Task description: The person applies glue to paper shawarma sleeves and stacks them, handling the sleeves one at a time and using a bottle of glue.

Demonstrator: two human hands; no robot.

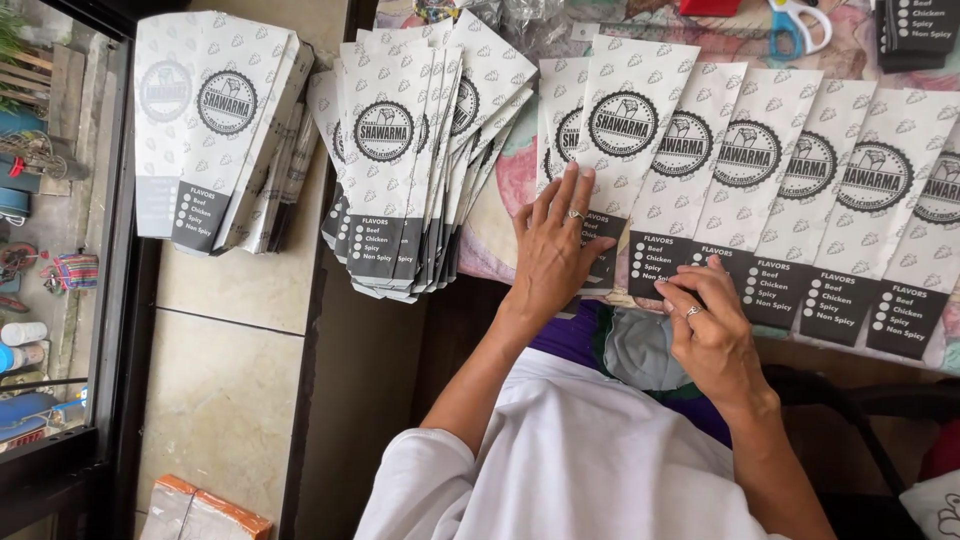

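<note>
Surface and room, left to right. At 9 o'clock, a dark-framed glass pane (60, 250) looking down on a cluttered outdoor area with blue containers and coloured oddments. Beside it, a beige tiled ledge (230, 370) with dark grout lines; at 7 o'clock on it, a small orange-edged box (205, 515). A dark wooden strip (350, 400) runs between ledge and table. From 12 to 3 o'clock, a table under a floral cloth (520, 180), pink and green.

Packages.
1. Loose stack of paper sleeves (215, 130), 10 o'clock, on the tiled ledge: long, narrow, white with a pale grey leaf pattern, a round black seal near the middle and a black panel with white dots and lettering at the lower end.
2. Fanned stack of sleeves (400, 160), 11 o'clock, same design, overlapping the table edge.
3. Overlapped row of sleeves (780, 170), 12 to 3 o'clock, laid flat and shingled on the cloth, black panels towards the person.
4. Black-panelled sleeve ends (915, 30), at 1 o'clock by the top edge.
5. Scissors (800, 25), white and blue handles, 1 o'clock.
6. Red object (708, 6), 12 o'clock, cut off by the edge.

Hands. Left hand (555, 245), ringed, lies flat with fingers spread, pressing the leftmost sleeve of the row; it grasps nothing. Right hand (708, 325), ringed, fingers curled, fingertips pinching the lower edge of a neighbouring sleeve at its black panel.
</note>
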